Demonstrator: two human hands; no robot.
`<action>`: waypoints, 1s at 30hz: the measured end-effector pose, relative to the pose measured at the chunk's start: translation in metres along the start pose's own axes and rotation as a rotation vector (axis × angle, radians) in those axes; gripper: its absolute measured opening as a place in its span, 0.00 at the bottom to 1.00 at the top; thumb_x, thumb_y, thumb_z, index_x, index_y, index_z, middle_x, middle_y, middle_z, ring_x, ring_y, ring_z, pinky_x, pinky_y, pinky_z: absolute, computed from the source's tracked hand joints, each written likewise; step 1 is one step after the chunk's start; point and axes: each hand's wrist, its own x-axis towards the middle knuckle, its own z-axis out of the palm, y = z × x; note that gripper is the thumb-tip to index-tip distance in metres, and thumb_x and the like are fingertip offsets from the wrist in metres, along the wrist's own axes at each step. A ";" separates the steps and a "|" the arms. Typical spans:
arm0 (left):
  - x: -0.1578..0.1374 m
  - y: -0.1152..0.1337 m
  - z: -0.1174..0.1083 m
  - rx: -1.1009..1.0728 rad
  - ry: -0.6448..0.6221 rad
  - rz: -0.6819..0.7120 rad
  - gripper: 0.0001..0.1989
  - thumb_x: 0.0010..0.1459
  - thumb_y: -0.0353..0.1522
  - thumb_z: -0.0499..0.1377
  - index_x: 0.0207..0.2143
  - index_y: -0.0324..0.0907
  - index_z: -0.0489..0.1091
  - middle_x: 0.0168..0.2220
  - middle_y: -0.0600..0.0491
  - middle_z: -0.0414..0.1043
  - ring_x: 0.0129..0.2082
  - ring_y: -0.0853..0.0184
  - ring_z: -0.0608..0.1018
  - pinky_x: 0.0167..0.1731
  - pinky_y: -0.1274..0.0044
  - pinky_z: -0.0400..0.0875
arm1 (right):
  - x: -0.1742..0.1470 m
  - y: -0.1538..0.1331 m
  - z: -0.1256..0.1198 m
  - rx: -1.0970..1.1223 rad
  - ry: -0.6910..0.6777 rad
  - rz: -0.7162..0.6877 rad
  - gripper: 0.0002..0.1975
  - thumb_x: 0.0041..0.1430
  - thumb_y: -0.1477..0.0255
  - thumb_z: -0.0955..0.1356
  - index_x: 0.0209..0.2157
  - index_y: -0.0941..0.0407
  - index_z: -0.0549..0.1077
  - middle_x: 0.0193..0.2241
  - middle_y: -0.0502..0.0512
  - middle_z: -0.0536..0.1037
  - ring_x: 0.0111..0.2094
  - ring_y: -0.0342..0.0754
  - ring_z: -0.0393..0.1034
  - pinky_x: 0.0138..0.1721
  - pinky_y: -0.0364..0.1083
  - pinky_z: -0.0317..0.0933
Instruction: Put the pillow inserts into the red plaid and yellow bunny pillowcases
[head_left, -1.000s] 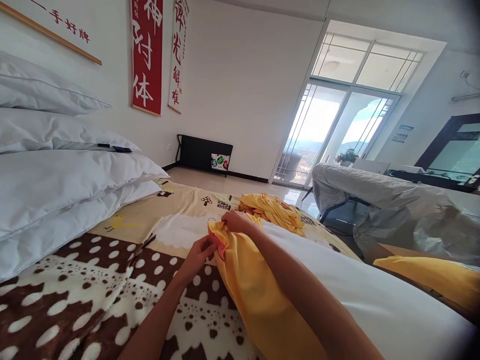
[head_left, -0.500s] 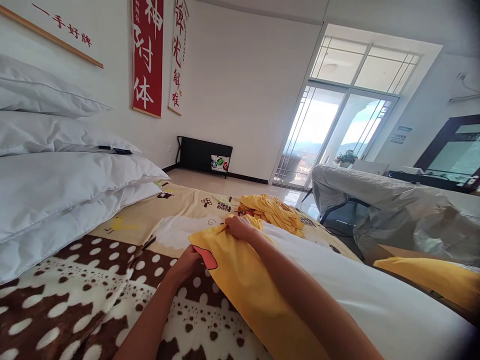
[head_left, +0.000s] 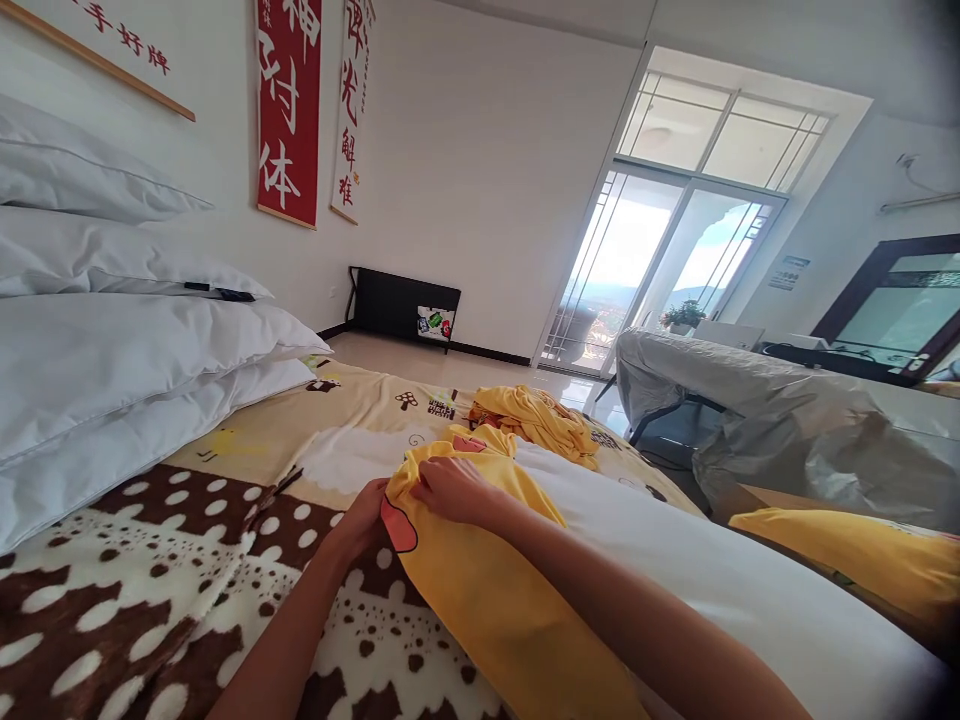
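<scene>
A yellow pillowcase with pinkish-red patches lies across the bed in front of me, partly over a white pillow. My left hand grips the pillowcase at its left edge beside a red patch; its fingertips are partly behind the cloth. Just to the right, my right hand is closed on a gathered fold of the same cloth, fingers curled into it. Beyond the hands rests a crumpled yellow cloth.
White pillows are stacked on the left, a small dark object on them. A patterned blanket covers the bed. At right are a yellow pillow and plastic-covered furniture. A black folded frame leans against the wall.
My right hand has moved left and nearer, bunching the pillowcase's far edge towards my left hand. Another red patch now shows beyond it. The view has shifted slightly.
</scene>
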 end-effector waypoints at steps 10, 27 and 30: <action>-0.003 0.005 0.004 -0.047 -0.027 -0.003 0.10 0.41 0.33 0.66 0.25 0.35 0.73 0.22 0.50 0.74 0.26 0.64 0.75 0.26 0.77 0.66 | 0.006 0.004 0.013 -0.002 -0.008 -0.031 0.14 0.64 0.67 0.59 0.37 0.58 0.72 0.35 0.60 0.78 0.35 0.50 0.72 0.29 0.44 0.55; 0.004 0.001 -0.005 -0.148 0.030 0.009 0.09 0.41 0.32 0.64 0.25 0.35 0.72 0.22 0.52 0.72 0.21 0.69 0.71 0.25 0.78 0.63 | -0.001 0.024 -0.005 -0.019 -0.033 0.026 0.17 0.65 0.62 0.58 0.38 0.57 0.72 0.38 0.60 0.77 0.39 0.50 0.72 0.33 0.43 0.56; 0.009 -0.002 -0.012 -0.196 0.101 0.007 0.10 0.42 0.35 0.62 0.25 0.36 0.71 0.21 0.52 0.73 0.23 0.66 0.73 0.26 0.77 0.65 | -0.007 0.029 -0.004 -0.016 -0.059 0.054 0.15 0.63 0.63 0.59 0.37 0.57 0.72 0.38 0.59 0.77 0.39 0.51 0.72 0.35 0.44 0.57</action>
